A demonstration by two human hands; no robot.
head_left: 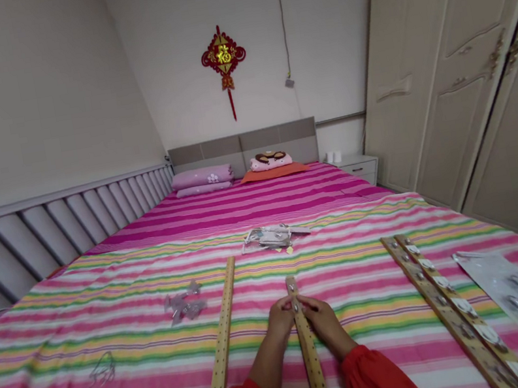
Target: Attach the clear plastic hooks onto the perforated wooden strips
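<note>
Pink-striped bed [348,252]: fills the lower frame; its soft cover could let things rock under uneven pressure.
Wooden strip [313,370]: lower centre, dotted with holes; might tilt if pushed off-centre.
Left hand [280,320]: lower centre, fingers nearly closed on the strip's left edge.
Right hand [327,324]: just right of it, similarly closed on the opposite edge; whether either pinches the metal too, I cannot tell.
Shiny metal piece [296,307]: between the fingertips; could slip sideways if one fingertip slides.
</note>
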